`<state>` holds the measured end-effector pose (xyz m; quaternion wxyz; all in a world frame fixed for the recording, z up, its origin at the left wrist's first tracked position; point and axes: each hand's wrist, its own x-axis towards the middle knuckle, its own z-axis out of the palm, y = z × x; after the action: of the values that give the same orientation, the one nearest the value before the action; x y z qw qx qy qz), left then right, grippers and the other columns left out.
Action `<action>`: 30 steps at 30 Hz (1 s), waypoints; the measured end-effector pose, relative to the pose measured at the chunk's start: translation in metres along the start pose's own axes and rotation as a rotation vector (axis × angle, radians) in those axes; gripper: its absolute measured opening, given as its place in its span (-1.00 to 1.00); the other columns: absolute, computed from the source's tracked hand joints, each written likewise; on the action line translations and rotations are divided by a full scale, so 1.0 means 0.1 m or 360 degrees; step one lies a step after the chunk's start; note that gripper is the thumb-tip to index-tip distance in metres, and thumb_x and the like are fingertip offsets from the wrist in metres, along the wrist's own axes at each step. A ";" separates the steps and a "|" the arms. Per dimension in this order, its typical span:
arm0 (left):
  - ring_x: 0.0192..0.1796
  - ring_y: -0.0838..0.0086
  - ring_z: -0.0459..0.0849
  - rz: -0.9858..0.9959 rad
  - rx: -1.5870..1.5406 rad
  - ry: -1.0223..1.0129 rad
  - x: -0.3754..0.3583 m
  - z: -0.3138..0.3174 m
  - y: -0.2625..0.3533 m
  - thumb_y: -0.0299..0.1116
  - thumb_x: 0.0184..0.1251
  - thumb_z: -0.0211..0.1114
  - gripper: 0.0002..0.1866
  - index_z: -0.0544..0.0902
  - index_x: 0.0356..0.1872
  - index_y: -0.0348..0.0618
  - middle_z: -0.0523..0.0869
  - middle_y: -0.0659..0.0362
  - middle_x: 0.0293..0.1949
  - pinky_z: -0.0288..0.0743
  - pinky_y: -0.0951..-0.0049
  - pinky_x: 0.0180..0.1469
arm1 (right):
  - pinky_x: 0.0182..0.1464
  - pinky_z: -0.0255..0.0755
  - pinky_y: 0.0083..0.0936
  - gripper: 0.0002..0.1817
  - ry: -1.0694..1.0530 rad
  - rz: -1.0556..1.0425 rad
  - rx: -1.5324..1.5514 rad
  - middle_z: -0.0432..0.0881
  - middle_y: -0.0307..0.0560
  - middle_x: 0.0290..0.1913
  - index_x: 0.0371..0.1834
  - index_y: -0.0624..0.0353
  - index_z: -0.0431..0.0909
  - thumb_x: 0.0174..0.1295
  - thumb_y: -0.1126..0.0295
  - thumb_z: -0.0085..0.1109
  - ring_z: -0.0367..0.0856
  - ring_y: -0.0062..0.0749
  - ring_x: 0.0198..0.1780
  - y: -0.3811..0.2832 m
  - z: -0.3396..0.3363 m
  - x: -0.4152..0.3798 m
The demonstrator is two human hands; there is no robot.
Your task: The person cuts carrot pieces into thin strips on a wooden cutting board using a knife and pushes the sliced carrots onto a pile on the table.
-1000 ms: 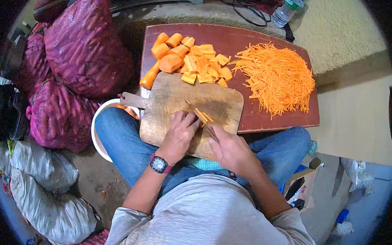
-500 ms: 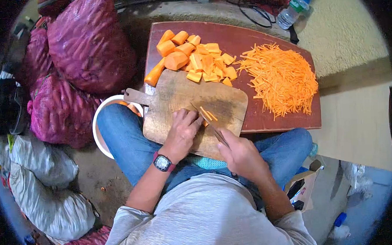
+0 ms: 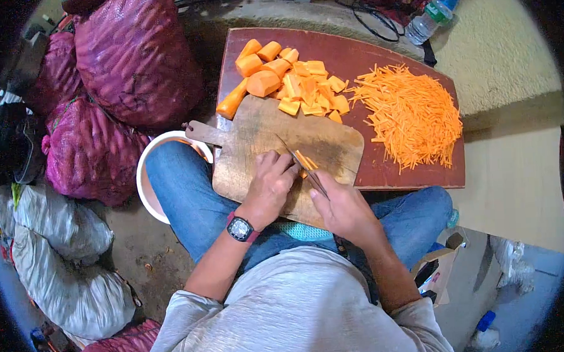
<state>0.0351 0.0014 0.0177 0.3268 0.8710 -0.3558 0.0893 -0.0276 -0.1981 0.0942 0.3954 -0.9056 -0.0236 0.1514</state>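
Observation:
My right hand is wrapped round the handle of a knife, its blade slanting up and left over the wooden cutting board. Just left of the blade, the curled fingers of my left hand press on a carrot piece, mostly hidden beneath them. Cut carrot strips lie against the blade's right side. Beyond the board sit carrot chunks and slabs. To the right is a large heap of shredded carrot.
The board rests on a dark red table. A white bucket stands by my left knee. Purple mesh sacks and white sacks fill the left side. A water bottle lies at the back right.
The view has shifted slightly, so most things appear a little further right. The strips beside the blade now lie closer together against it. Both hands keep their hold.

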 end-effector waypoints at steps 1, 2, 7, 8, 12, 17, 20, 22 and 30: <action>0.06 0.13 0.59 0.0014 0.0004 0.0004 0.00 0.00 0.00 -0.42 0.28 0.29 -0.62 0.80 0.09 -0.31 0.67 0.05 -0.07 0.43 0.12 0.23 | -0.10 0.62 0.29 -0.62 0.0030 -0.0066 -0.0032 0.74 0.51 -0.22 0.34 0.21 0.48 0.58 0.28 0.18 0.76 0.54 -0.13 0.01 0.01 0.04; 0.06 0.14 0.59 0.0019 0.0042 0.0015 -0.03 0.00 -0.01 -0.42 0.29 0.28 -0.62 0.80 0.09 -0.30 0.67 0.06 -0.07 0.41 0.13 0.22 | -0.10 0.62 0.29 -0.62 0.0039 -0.0073 -0.0035 0.74 0.51 -0.22 0.34 0.21 0.48 0.58 0.28 0.18 0.76 0.54 -0.13 -0.01 -0.02 0.02; 0.05 0.18 0.59 -0.0013 0.0060 -0.0012 -0.09 0.02 -0.01 -0.43 0.30 0.29 -0.63 0.80 0.10 -0.26 0.68 0.09 -0.08 0.35 0.14 0.19 | -0.15 0.56 0.05 -0.67 0.0053 0.0036 0.0111 0.67 0.42 -0.28 0.29 0.33 0.53 0.57 0.40 0.17 0.71 0.51 -0.15 -0.01 -0.02 -0.17; 0.05 0.18 0.59 -0.0023 0.0053 -0.0005 -0.08 0.03 -0.01 -0.43 0.30 0.30 -0.64 0.80 0.09 -0.26 0.68 0.09 -0.08 0.35 0.13 0.18 | -0.15 0.56 0.05 -0.67 0.0058 0.0038 0.0108 0.67 0.42 -0.28 0.29 0.33 0.53 0.57 0.40 0.17 0.71 0.51 -0.15 -0.01 -0.02 -0.12; 0.05 0.17 0.60 0.0014 0.0057 0.0069 -0.05 0.07 -0.03 -0.44 0.27 0.34 -0.65 0.79 0.07 -0.28 0.67 0.07 -0.10 0.34 0.11 0.15 | -0.13 0.56 0.04 -0.64 0.0015 -0.0012 0.0140 0.67 0.43 -0.25 0.33 0.33 0.52 0.58 0.39 0.17 0.70 0.52 -0.14 -0.02 -0.05 -0.03; 0.05 0.14 0.61 -0.0054 0.0042 0.0017 -0.07 0.05 0.00 -0.46 0.26 0.33 -0.65 0.77 0.07 -0.30 0.66 0.05 -0.10 0.34 0.10 0.16 | -0.13 0.55 0.06 -0.65 0.0030 0.0026 0.0051 0.66 0.47 -0.22 0.32 0.33 0.52 0.59 0.40 0.16 0.68 0.55 -0.12 -0.02 -0.03 -0.15; 0.04 0.13 0.61 -0.0062 0.0033 0.0015 -0.07 0.06 0.00 -0.46 0.27 0.32 -0.65 0.76 0.07 -0.29 0.66 0.04 -0.09 0.34 0.10 0.17 | -0.13 0.55 0.07 -0.64 -0.0011 0.0022 0.0098 0.67 0.47 -0.22 0.33 0.34 0.52 0.58 0.40 0.18 0.71 0.50 -0.13 -0.01 0.00 -0.04; 0.04 0.13 0.61 -0.0036 0.0066 0.0041 -0.06 0.06 -0.03 -0.46 0.27 0.31 -0.66 0.76 0.06 -0.28 0.66 0.05 -0.09 0.33 0.09 0.17 | -0.13 0.54 0.08 -0.66 0.0038 -0.0080 0.0105 0.66 0.47 -0.24 0.30 0.35 0.52 0.58 0.40 0.19 0.72 0.49 -0.15 -0.03 -0.02 -0.01; 0.05 0.14 0.62 0.0003 0.0093 0.0100 -0.09 0.10 -0.04 -0.44 0.28 0.31 -0.67 0.77 0.05 -0.29 0.67 0.04 -0.10 0.33 0.09 0.21 | -0.19 0.53 0.11 -0.69 0.0051 -0.0029 0.0167 0.65 0.39 -0.33 0.28 0.29 0.52 0.58 0.39 0.17 0.70 0.38 -0.24 -0.01 0.03 0.00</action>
<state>0.0305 0.0027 0.0044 0.3123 0.8766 -0.3434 0.1272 -0.0280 -0.1951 0.0924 0.4441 -0.8857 -0.0175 0.1342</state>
